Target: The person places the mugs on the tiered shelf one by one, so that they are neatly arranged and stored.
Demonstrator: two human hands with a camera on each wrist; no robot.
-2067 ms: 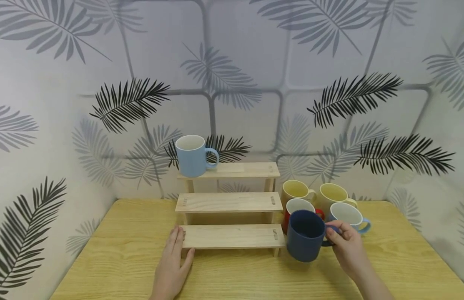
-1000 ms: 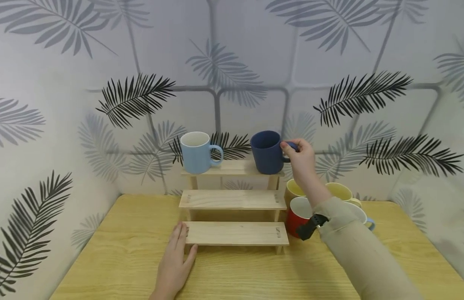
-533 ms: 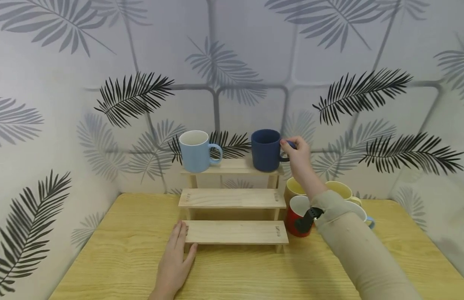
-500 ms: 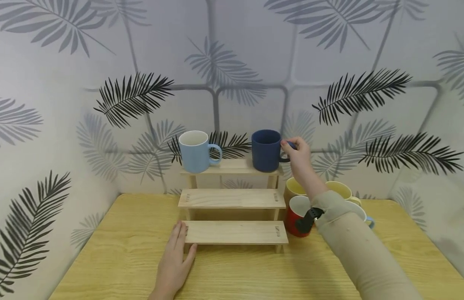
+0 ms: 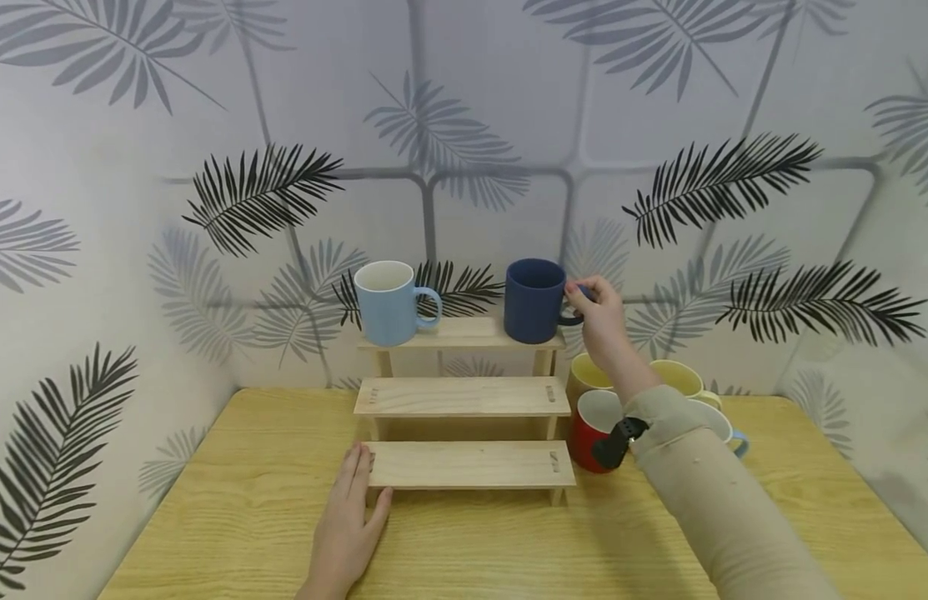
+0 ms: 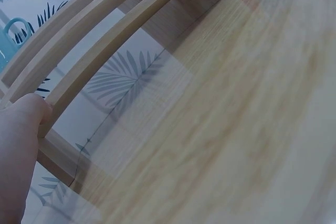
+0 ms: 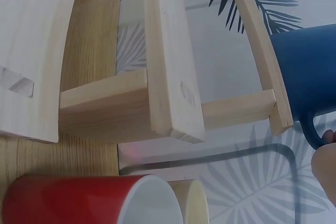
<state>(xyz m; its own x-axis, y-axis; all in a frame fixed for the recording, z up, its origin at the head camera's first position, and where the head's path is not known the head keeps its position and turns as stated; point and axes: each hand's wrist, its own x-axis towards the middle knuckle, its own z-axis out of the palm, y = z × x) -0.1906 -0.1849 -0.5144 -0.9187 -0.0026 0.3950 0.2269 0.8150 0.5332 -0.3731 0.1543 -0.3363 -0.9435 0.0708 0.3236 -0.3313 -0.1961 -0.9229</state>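
Note:
At the right end of the top tier of a three-tier wooden shelf (image 5: 464, 396) a dark blue mug (image 5: 534, 302) stands upright. My right hand (image 5: 602, 321) pinches its handle between thumb and fingers. A light blue mug (image 5: 386, 304) is on the left end of the same tier, handle to the right. My left hand (image 5: 347, 521) rests against the left end of the lowest tier, fingers straight. In the left wrist view the thumb (image 6: 34, 109) lies at that tier's front edge. The right wrist view shows the dark blue mug (image 7: 310, 69) right at the top board's edge.
Right of the shelf, on the wooden table (image 5: 231, 500), are a red mug (image 5: 587, 433), two yellow mugs, one of them (image 5: 677, 377) farther right, and a light blue mug (image 5: 739, 446) partly hidden by my right forearm. A leaf-patterned wall covering (image 5: 479, 125) stands behind.
My right hand has carried the dark blue mug from low beside the shelf up and left onto the top tier, where it has hardly moved over the last half second. My left hand stays in place.

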